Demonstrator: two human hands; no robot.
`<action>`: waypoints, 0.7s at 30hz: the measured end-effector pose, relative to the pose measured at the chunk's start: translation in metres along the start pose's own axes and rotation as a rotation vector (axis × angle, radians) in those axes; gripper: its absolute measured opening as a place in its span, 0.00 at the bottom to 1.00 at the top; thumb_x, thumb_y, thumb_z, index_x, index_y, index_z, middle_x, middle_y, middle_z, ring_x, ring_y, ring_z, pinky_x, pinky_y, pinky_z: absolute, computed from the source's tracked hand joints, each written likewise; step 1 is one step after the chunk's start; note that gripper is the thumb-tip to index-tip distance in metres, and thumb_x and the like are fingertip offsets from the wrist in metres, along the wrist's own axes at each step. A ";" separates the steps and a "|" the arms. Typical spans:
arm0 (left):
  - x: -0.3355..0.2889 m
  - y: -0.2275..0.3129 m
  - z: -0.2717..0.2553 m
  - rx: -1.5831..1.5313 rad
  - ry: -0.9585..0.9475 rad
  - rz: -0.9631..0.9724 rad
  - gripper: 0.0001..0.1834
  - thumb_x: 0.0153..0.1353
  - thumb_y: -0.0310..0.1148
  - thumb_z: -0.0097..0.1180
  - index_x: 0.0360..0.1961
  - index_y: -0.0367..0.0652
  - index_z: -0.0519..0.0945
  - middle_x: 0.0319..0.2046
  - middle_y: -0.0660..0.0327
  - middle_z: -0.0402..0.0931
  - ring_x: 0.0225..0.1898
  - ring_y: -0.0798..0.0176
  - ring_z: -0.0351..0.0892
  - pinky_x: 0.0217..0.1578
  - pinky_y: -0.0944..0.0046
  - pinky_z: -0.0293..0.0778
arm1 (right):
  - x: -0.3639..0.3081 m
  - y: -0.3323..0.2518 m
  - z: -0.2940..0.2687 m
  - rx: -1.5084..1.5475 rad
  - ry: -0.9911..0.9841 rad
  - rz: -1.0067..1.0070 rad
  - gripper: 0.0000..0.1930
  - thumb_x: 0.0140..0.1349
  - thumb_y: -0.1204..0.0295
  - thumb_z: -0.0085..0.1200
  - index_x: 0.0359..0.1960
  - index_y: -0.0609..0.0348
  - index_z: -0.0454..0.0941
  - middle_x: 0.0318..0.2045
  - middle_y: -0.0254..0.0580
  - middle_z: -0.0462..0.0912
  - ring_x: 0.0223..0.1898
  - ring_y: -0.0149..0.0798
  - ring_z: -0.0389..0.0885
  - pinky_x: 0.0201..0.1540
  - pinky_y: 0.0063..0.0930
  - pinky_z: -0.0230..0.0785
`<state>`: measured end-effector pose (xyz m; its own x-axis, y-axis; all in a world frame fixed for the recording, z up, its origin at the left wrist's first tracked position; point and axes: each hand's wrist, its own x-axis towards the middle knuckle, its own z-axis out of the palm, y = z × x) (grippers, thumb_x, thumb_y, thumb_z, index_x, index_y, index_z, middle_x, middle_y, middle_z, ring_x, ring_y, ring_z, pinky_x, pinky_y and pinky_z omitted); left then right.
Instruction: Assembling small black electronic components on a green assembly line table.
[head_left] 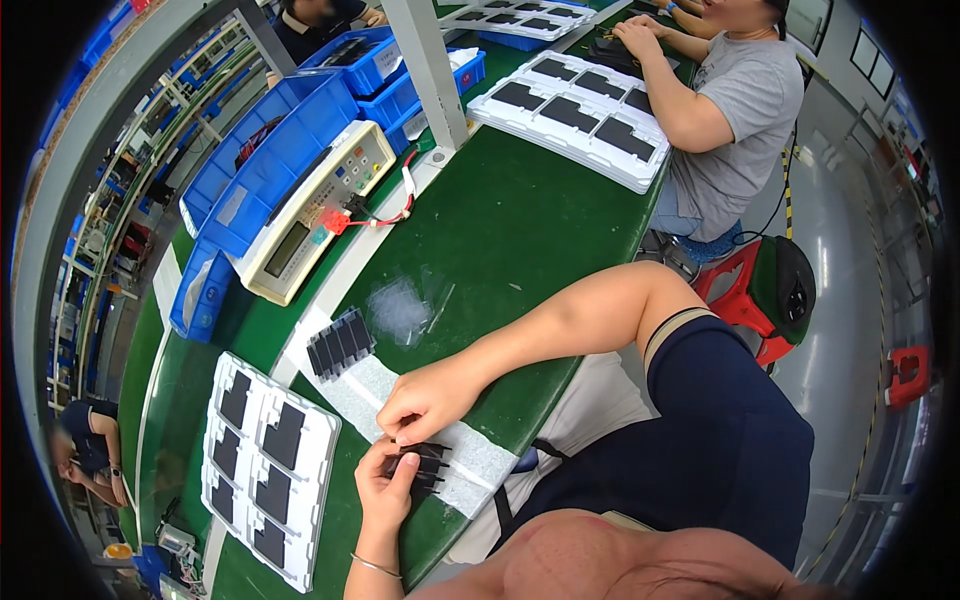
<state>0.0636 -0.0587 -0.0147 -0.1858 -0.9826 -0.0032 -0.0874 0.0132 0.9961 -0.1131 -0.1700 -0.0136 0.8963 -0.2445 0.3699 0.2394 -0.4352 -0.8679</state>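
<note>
My left hand (383, 487), a bracelet at its wrist, is closed on several thin black flat pieces (432, 468) with narrow tabs, its thumb lying across them. They are over a pale grey speckled mat (480, 462) on the green table. Just above, my right hand (432, 402) is closed in a pinch at the upper edge of these pieces. Whatever its fingertips hold is hidden. Past my right hand, a row of similar black pieces (340, 345) lies overlapping at the mat's far end. Beside that row are loose clear plastic films (400, 308).
To the left, a white tray (326, 450) holds several black flat pieces. A cream bench instrument (265, 262) with red and black leads stands by blue bins (228, 205) and a grey post (428, 75). Stacked white trays (648, 178) sit farther off near a person in grey (750, 95).
</note>
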 end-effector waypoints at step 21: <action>0.003 0.013 -0.018 0.414 0.014 -0.016 0.23 0.42 0.26 0.68 0.43 0.41 0.76 0.18 0.68 0.66 0.19 0.76 0.64 0.20 0.74 0.61 | -0.003 0.008 -0.096 -0.534 0.314 0.412 0.09 0.56 0.67 0.52 0.26 0.61 0.72 0.20 0.36 0.74 0.24 0.30 0.71 0.29 0.25 0.64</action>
<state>0.0799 -0.0650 0.0003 -0.1681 -0.9857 -0.0140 -0.4773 0.0690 0.8760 -0.1501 -0.2556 0.0104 0.7064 -0.6800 0.1964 -0.3786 -0.5974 -0.7069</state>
